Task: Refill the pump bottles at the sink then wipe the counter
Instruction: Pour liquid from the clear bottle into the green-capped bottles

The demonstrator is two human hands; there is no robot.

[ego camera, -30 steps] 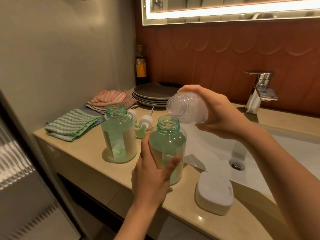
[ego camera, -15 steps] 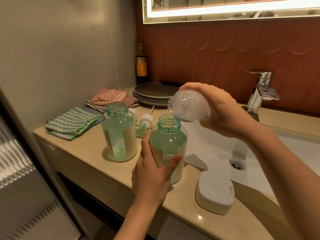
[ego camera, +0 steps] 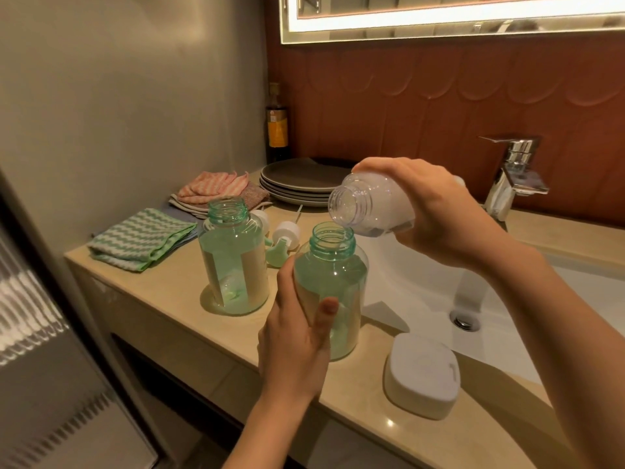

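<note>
A person's left hand [ego camera: 294, 346] grips the nearer green pump bottle [ego camera: 333, 275] low on its body, thumb [ego camera: 326, 311] across the front and the fingers [ego camera: 285, 282] curled round the far side. The bottle stands upright on the beige surface [ego camera: 162, 292] at the edge of the white sink [ego camera: 422, 292], its neck open and its pump off.

The right hand [ego camera: 436, 211] is wrapped round a clear refill bottle [ego camera: 368, 206], gripping it from above. That bottle is tipped nearly flat, its open mouth just above and beside the green bottle's neck. Whitish contents lie in its lower side; whether anything is running out cannot be made out.

A second green pump bottle [ego camera: 233, 262], also uncapped, stands upright just to the left, apart from both hands. Behind the two bottles lie the pump heads [ego camera: 284, 236], white-capped with a pale green nozzle, on their sides.

A folded green striped cloth [ego camera: 142, 238] rests near the surface's left end, with pink striped cloths [ego camera: 213, 187] stacked behind it and a stack of dark plates [ego camera: 301, 181] beside those. A dark bottle with a yellow label [ego camera: 277, 130] stands in the corner. A white lidded soap box [ego camera: 422, 377] sits at the front edge, right of the held bottle. A chrome tap [ego camera: 510, 170] rises behind the sink, over the drain [ego camera: 466, 321].
</note>
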